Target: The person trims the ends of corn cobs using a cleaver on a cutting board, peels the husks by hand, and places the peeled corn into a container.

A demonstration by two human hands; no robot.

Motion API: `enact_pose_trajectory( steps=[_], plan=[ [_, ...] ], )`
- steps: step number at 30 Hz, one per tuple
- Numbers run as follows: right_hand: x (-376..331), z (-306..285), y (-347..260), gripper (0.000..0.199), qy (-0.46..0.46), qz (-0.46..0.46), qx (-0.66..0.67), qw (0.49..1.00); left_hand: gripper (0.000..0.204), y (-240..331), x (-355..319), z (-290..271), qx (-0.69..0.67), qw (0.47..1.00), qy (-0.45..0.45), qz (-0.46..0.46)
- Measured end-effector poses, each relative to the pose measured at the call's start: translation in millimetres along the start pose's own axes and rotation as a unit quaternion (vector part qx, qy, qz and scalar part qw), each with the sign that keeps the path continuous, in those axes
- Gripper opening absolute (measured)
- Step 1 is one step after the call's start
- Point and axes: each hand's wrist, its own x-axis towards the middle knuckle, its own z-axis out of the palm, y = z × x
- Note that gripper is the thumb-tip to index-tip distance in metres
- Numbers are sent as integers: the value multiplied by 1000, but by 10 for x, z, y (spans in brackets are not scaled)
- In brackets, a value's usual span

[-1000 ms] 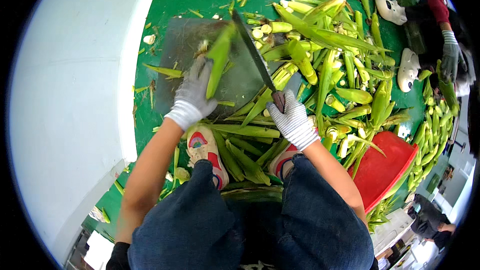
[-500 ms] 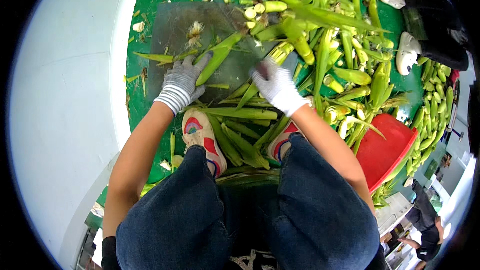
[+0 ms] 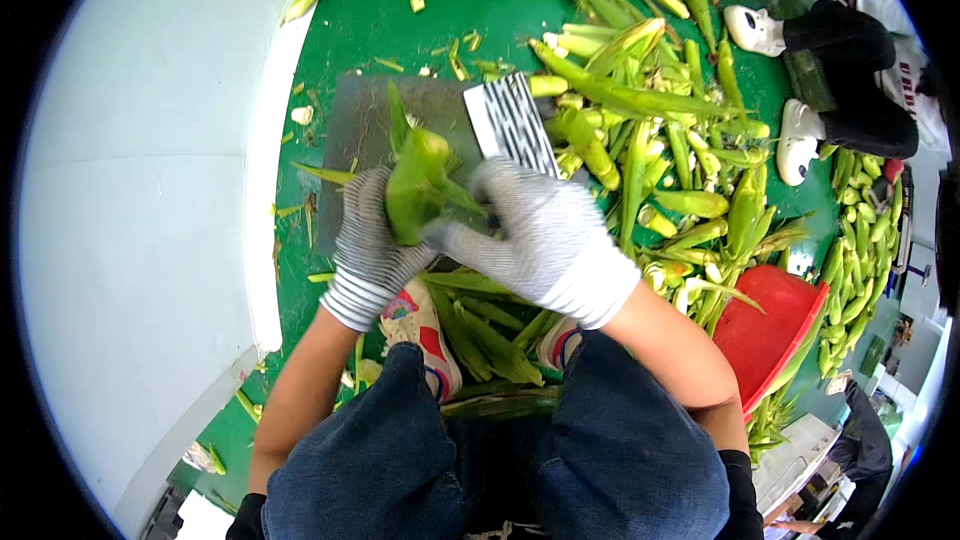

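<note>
A green ear of corn (image 3: 412, 190) in its husk, its cut pale end pointing away from me, is held up over a dark board (image 3: 360, 110). My left hand (image 3: 372, 230), in a grey-and-white striped glove, wraps around its left side. Wearing a matching glove, my right hand (image 3: 535, 230) is closed at the corn's right side, thumb by the lower end and fingers at a husk leaf; motion smears the fingertips. Just beyond the right hand, a flat black-and-white streaked rectangular piece (image 3: 515, 125), resembling a cleaver blade, lies on the board's right edge. No handle shows.
Cut corn ears and husks (image 3: 640, 150) heap on the green floor (image 3: 430, 30) at right. A red scoop-like container (image 3: 765, 325) stands near right, before more corn (image 3: 860, 250). Husks (image 3: 490, 340) lie between my shoes. A white wall (image 3: 140, 190) rises left; another person's shoes (image 3: 800, 140) are far right.
The corn has been lifted and turned upright in my left hand. My right hand has moved left onto it from the board's right side. The black-and-white piece now shows plainly on the board.
</note>
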Motion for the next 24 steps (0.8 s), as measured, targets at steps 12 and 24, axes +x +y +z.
enact_pose_trajectory(
  steps=[12, 24],
  plan=[
    [-307, -123, 38, 28, 47, -204, 55, 976, 68, 297, -162, -130, -286, 949, -6, -134],
    [60, 66, -293, 15, -122, -138, 111, 977, 61, 383, -66, -548, -76, 996, -36, 36]
  ],
)
